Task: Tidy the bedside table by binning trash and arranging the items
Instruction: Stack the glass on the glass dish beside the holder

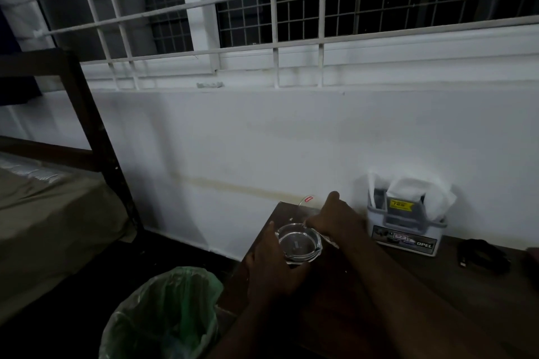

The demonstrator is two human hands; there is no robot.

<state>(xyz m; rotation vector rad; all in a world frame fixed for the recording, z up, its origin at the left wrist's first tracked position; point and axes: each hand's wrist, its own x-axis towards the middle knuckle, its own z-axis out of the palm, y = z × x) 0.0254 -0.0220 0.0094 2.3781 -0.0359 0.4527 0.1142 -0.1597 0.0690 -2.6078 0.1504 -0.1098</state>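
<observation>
So, your left hand [269,271] is wrapped round the glass ashtray [299,243], holding it over the bedside table [379,294] near its left edge. Your right hand [335,218] sits at the ashtray's 1 o'clock, fingers curled at the rim w/ something pale pinched there; can't tell what. The bin [163,318], green liner, lies at approx 7 o'clock from the ashtray, off the table edge & below. Left hand's nearer, so I'd judge tipping goes down-left. The white organiser box [408,224] stands at 3 o'clock, well apart.
</observation>
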